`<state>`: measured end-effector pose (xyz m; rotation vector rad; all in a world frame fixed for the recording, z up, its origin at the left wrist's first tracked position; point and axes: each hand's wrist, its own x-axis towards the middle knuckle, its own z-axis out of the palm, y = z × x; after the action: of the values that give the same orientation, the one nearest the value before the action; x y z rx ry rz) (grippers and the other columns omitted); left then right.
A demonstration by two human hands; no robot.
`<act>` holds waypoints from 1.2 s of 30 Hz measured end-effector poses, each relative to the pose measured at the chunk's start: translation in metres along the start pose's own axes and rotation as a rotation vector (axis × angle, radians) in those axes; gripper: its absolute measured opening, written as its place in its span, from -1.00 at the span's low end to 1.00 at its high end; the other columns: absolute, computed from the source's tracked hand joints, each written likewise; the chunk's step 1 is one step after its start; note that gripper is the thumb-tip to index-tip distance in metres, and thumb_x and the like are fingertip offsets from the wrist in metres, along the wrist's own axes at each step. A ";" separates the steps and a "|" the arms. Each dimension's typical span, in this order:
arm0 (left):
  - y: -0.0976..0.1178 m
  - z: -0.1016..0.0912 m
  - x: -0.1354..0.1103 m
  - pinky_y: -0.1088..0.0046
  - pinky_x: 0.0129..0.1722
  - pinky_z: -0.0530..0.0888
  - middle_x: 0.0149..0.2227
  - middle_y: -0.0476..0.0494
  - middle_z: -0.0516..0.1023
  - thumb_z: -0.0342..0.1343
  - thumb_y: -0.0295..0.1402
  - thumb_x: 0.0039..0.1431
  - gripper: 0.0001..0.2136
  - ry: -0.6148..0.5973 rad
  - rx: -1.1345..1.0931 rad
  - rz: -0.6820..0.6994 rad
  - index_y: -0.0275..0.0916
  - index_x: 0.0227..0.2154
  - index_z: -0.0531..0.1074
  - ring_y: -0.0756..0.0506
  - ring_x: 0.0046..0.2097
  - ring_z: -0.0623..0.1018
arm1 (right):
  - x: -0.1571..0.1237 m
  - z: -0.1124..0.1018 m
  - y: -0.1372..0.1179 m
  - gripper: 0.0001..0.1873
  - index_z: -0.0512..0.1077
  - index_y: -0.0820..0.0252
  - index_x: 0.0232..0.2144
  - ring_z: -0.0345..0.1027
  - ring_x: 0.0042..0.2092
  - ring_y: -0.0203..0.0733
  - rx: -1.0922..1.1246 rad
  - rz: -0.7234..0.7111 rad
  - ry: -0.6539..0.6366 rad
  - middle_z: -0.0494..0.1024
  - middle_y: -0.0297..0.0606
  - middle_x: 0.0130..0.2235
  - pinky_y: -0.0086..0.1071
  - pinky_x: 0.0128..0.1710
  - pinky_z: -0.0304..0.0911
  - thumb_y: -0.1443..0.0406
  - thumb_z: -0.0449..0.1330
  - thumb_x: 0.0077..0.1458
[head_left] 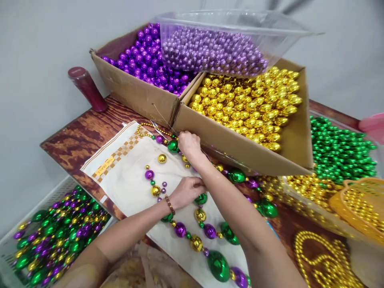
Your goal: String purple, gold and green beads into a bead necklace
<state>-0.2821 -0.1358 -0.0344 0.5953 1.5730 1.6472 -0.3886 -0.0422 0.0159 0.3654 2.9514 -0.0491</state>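
Observation:
My right hand [189, 146] is closed, beside the front corner of the cardboard boxes. A thin, pale string [163, 119] runs up and left from it. Close by lies a strand of purple, green and gold beads [173, 146]. My left hand [188, 192], with a beaded bracelet [170, 205] at its wrist, is below, its fingers pinched together. What they hold is hidden. A bead strand [196, 243] with large green and purple beads crosses the white cloth [129, 168] under my arms. A loose gold bead [162, 159] lies on the cloth.
Behind are boxes of purple beads [147, 48] and gold beads [240, 100], with a clear tub [270, 44] resting on top. Green beads [339, 148] and an orange basket [342, 204] stand right. A dark red bottle [88, 90] and a white crate [18, 236] are left.

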 end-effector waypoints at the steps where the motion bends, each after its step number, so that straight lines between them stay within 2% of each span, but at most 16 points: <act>1: -0.001 0.000 0.000 0.45 -0.26 0.41 -0.35 -0.17 0.64 0.11 -0.35 0.08 -0.80 0.001 0.002 -0.002 -0.37 -0.38 0.58 -0.09 -0.31 0.54 | 0.000 0.000 0.001 -0.56 0.47 0.34 -0.01 0.46 -0.04 0.07 0.004 -0.002 0.000 0.52 0.14 -0.07 -0.23 -0.09 0.30 0.47 -0.14 0.26; 6: -0.004 -0.002 0.001 0.44 -0.23 0.43 -0.35 -0.16 0.64 0.12 -0.34 0.08 -0.82 0.031 0.052 -0.016 -0.33 -0.39 0.58 -0.09 -0.29 0.54 | -0.017 -0.013 0.011 -0.61 0.51 0.31 -0.08 0.48 -0.08 0.07 0.026 -0.006 0.009 0.55 0.10 -0.09 -0.24 -0.12 0.30 0.40 -0.10 0.28; 10: -0.003 -0.004 0.004 0.44 -0.24 0.43 -0.38 -0.13 0.62 0.12 -0.33 0.09 -0.84 0.048 0.077 0.000 -0.30 -0.43 0.56 -0.08 -0.30 0.53 | -0.064 -0.024 0.040 -0.67 0.50 0.21 -0.05 0.49 -0.10 0.07 0.145 0.024 0.092 0.57 -0.01 -0.04 -0.23 -0.16 0.32 0.23 0.02 0.29; 12: 0.001 -0.005 0.004 0.44 -0.24 0.42 -0.39 -0.12 0.61 0.13 -0.32 0.09 -0.84 0.039 0.077 0.018 -0.29 -0.45 0.55 -0.08 -0.30 0.52 | -0.099 -0.023 0.069 -0.68 0.51 0.16 -0.05 0.50 -0.12 0.02 0.308 0.060 0.161 0.59 -0.09 -0.08 -0.24 -0.14 0.33 0.18 0.10 0.25; 14: 0.006 -0.006 0.000 0.45 -0.25 0.41 -0.41 -0.10 0.60 0.13 -0.30 0.10 -0.83 0.028 0.081 0.024 -0.29 -0.46 0.55 -0.07 -0.32 0.51 | -0.145 -0.017 0.106 -0.63 0.49 0.14 -0.02 0.50 -0.19 -0.05 0.516 0.160 0.259 0.62 -0.15 -0.15 -0.26 -0.16 0.34 0.12 0.18 0.19; 18: 0.014 -0.005 -0.004 0.44 -0.24 0.42 -0.38 -0.10 0.63 0.18 -0.25 0.08 -0.81 0.027 0.086 0.005 -0.28 -0.43 0.58 -0.08 -0.30 0.53 | -0.257 0.007 0.180 -0.61 0.52 0.15 -0.16 0.46 -0.28 -0.13 0.848 0.515 0.431 0.61 -0.23 -0.27 -0.30 -0.24 0.34 0.02 0.24 0.08; 21: 0.014 -0.001 -0.002 0.42 -0.21 0.46 -0.36 -0.12 0.65 0.24 -0.21 0.05 -0.80 0.054 0.049 -0.001 -0.27 -0.41 0.59 -0.10 -0.27 0.57 | -0.337 0.040 0.215 -0.60 0.52 0.19 -0.25 0.44 -0.29 -0.14 0.870 0.770 0.448 0.59 -0.22 -0.29 -0.29 -0.23 0.32 0.01 0.26 0.01; 24: 0.013 0.004 -0.003 0.41 -0.18 0.47 -0.35 -0.13 0.65 0.25 -0.20 0.07 -0.79 0.060 0.045 0.003 -0.27 -0.39 0.60 -0.10 -0.27 0.58 | -0.382 0.083 0.225 -0.59 0.54 0.21 -0.29 0.43 -0.26 -0.09 0.797 0.869 0.368 0.59 -0.17 -0.28 -0.23 -0.20 0.30 0.00 0.26 -0.03; 27: 0.013 0.007 -0.005 0.42 -0.18 0.48 -0.35 -0.12 0.65 0.25 -0.21 0.09 -0.80 0.070 0.065 0.024 -0.26 -0.38 0.60 -0.08 -0.27 0.59 | -0.390 0.115 0.214 -0.60 0.54 0.20 -0.21 0.44 -0.22 -0.07 0.786 0.789 0.300 0.59 -0.15 -0.23 -0.23 -0.17 0.28 0.04 0.23 0.02; 29: 0.012 0.007 -0.005 0.42 -0.18 0.48 -0.35 -0.11 0.65 0.25 -0.22 0.09 -0.81 0.094 0.086 0.039 -0.26 -0.38 0.60 -0.08 -0.27 0.59 | -0.385 0.126 0.202 -0.66 0.54 0.18 -0.18 0.43 -0.20 -0.08 0.730 0.705 0.220 0.59 -0.15 -0.21 -0.26 -0.18 0.26 0.10 0.21 0.08; 32: 0.010 0.006 -0.004 0.41 -0.17 0.48 -0.35 -0.12 0.66 0.26 -0.23 0.09 -0.81 0.113 0.102 0.041 -0.26 -0.38 0.60 -0.08 -0.27 0.59 | -0.376 0.126 0.190 -0.75 0.55 0.16 -0.19 0.42 -0.12 -0.06 0.526 0.635 0.128 0.59 -0.16 -0.16 -0.25 -0.15 0.20 0.18 0.20 0.14; 36: 0.011 0.006 -0.005 0.41 -0.17 0.48 -0.35 -0.11 0.66 0.27 -0.23 0.08 -0.82 0.121 0.099 0.021 -0.26 -0.38 0.60 -0.08 -0.27 0.59 | -0.365 0.114 0.197 -0.74 0.54 0.10 -0.12 0.41 -0.05 -0.02 0.335 0.612 0.129 0.60 -0.18 -0.09 -0.26 -0.15 0.14 0.17 0.15 0.21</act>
<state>-0.2767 -0.1350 -0.0226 0.5741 1.7496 1.6546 0.0273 0.0551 -0.0368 1.3363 2.8048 -0.4543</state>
